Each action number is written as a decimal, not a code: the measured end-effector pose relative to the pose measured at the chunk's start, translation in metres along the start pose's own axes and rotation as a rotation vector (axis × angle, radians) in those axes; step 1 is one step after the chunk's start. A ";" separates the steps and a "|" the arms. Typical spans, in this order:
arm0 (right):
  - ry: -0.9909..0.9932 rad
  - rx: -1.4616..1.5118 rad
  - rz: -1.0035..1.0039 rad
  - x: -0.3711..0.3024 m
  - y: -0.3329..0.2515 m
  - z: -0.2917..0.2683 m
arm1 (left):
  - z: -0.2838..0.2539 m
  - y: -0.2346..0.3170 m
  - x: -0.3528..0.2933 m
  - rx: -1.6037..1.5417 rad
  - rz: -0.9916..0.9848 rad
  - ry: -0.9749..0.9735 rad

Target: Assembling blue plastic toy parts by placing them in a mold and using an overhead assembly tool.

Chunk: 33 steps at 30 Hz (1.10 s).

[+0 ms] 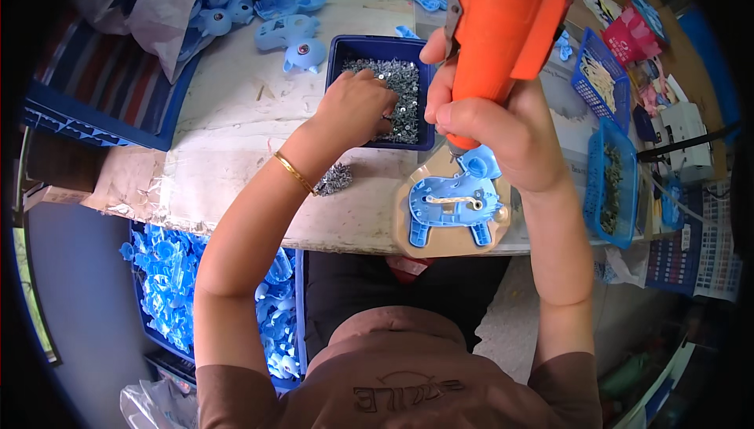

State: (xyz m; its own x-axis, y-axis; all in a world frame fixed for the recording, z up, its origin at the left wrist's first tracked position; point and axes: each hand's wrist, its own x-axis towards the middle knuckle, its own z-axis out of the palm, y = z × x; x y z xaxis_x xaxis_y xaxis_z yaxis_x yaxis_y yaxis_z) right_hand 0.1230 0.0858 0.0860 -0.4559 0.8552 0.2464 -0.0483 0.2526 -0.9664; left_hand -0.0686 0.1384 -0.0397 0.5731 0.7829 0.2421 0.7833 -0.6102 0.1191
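My right hand [503, 126] is wrapped round an orange power screwdriver [495, 36]. The tool points down, its bit at the top edge of a light blue plastic toy half-shell [452, 199]. This animal-shaped shell lies in a tan holder [503, 232] at the table's front edge, with a small pale part [455, 201] inside it. My left hand [361, 107] is over a dark blue bin [336, 60] of small metal screws [404, 87]. Its fingers curl down into the screws; the fingertips are partly hidden, and what they pinch does not show.
A small heap of screws [334, 180] lies by my left wrist. Blue toy shells [290, 36] are piled at the back left. Below the table, a crate holds more blue parts [169, 280]. Blue baskets [613, 181] stand along the right.
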 end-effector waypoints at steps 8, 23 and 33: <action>0.017 0.002 -0.008 -0.003 0.001 -0.009 | -0.020 0.021 -0.010 0.023 0.051 0.135; 0.159 0.102 -0.128 -0.009 0.019 0.014 | -0.018 0.080 -0.045 -0.523 0.044 0.312; 0.066 0.097 -0.074 -0.015 0.017 0.010 | -0.017 0.087 -0.051 -0.568 0.073 0.224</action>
State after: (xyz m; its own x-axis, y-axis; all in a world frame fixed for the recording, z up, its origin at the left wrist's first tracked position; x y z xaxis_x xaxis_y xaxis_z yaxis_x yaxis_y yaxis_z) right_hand 0.1204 0.0730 0.0650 -0.3886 0.8645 0.3189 -0.1671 0.2743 -0.9470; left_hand -0.0340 0.0440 -0.0250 0.5077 0.7299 0.4577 0.4582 -0.6787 0.5740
